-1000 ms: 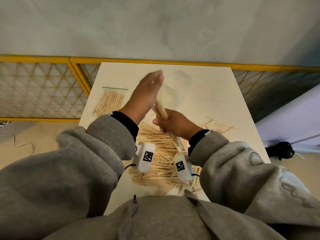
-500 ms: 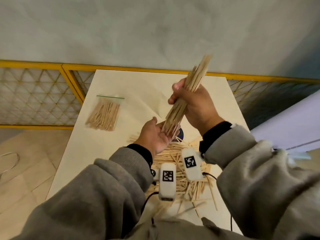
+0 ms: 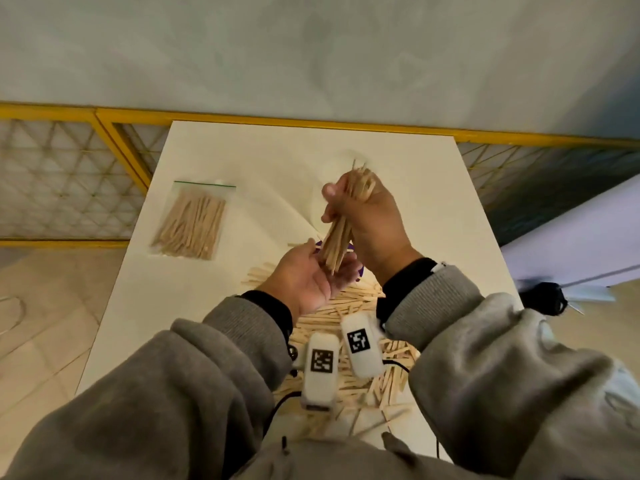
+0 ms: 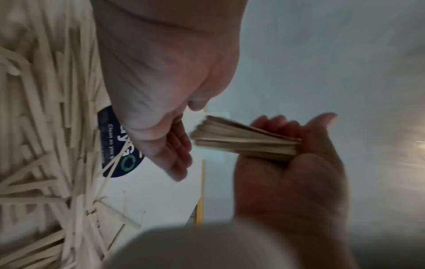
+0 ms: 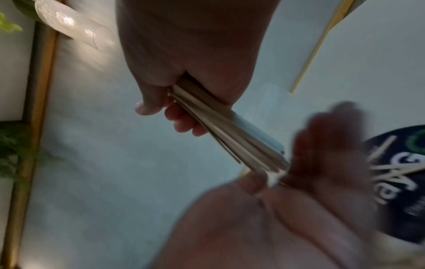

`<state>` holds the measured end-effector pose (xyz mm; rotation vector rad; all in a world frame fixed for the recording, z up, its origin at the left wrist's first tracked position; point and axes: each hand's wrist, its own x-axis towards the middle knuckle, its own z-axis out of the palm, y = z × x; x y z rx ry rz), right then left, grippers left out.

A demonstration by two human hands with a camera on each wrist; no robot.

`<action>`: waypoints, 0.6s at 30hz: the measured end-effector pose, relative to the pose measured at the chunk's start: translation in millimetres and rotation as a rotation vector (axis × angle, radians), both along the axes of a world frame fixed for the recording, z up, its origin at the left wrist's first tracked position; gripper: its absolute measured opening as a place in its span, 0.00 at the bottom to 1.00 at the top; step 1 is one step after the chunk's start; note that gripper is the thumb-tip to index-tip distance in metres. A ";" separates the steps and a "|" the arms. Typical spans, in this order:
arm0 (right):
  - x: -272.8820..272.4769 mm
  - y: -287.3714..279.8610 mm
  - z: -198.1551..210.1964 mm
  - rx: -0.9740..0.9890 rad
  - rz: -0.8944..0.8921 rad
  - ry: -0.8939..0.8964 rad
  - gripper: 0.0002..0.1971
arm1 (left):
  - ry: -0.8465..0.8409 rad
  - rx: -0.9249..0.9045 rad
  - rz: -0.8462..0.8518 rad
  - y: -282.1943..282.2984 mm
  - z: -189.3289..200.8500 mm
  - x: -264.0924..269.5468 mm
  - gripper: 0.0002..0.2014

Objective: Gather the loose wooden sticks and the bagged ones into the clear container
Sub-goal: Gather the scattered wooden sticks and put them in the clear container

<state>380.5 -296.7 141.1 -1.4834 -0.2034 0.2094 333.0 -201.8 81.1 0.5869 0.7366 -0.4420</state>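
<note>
Bundle of thin, flat, pale wooden sticks (image 3: 341, 223) gripped near its middle by the right hand (image 3: 367, 216), whose fingers and thumb curl round it; the bundle tilts, upper ends fanned slightly, lower ends resting on the upturned palm of the left hand (image 3: 311, 278), whose fingers lie loosely spread and hold nothing. Both hands are raised above the smooth cream rectangular counter (image 3: 415, 188). Beneath the wrists lies a tangled heap of loose flat wooden sticks (image 3: 346, 306), partly covering a dark round printed sticker (image 4: 122, 145). Well to the left, flat on the counter, a clear zip-top plastic bag of wooden sticks (image 3: 194, 223), its seal edged green. Behind the right hand, a faint transparent rounded container (image 3: 332, 171), its outline barely visible. Grey ribbed sweatshirt cuffs (image 3: 429, 299) cover both wrists
</note>
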 end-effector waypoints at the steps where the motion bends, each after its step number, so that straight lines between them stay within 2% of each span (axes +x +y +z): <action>1: -3.0 0.1 -6.6 -0.041 0.033 0.023 0.09 | -0.021 0.001 0.024 1.7 1.9 4.7 0.24; 3: -7.2 1.9 -20.2 -0.101 0.068 0.086 0.08 | -0.051 0.022 0.023 4.0 3.2 11.8 0.19; 5: -0.1 4.2 -23.6 -0.128 0.027 0.097 0.07 | -0.068 0.082 -0.045 6.3 0.2 15.7 0.20; 7: 20.9 5.5 -14.3 -0.078 -0.060 0.039 0.07 | -0.105 0.346 -0.195 10.1 -3.8 20.0 0.23; 9: 51.5 4.6 1.9 0.054 -0.162 -0.012 0.06 | -0.243 0.819 -0.432 19.7 -11.7 23.5 0.23; 11: 77.6 3.5 15.9 0.120 -0.249 -0.073 0.05 | -0.460 1.282 -0.658 33.1 -28.9 26.2 0.24; 14: 101.0 8.7 7.3 0.022 -0.286 -0.100 0.06 | -0.533 1.502 -0.864 43.6 -55.5 30.0 0.28; 16: 102.0 11.5 -8.8 -0.082 -0.237 -0.075 0.07 | -0.571 1.615 -1.062 42.2 -65.2 27.9 0.33; 18: 100.6 10.6 -22.2 -0.221 -0.167 -0.067 0.09 | -0.633 1.670 -1.184 38.9 -76.8 23.1 0.36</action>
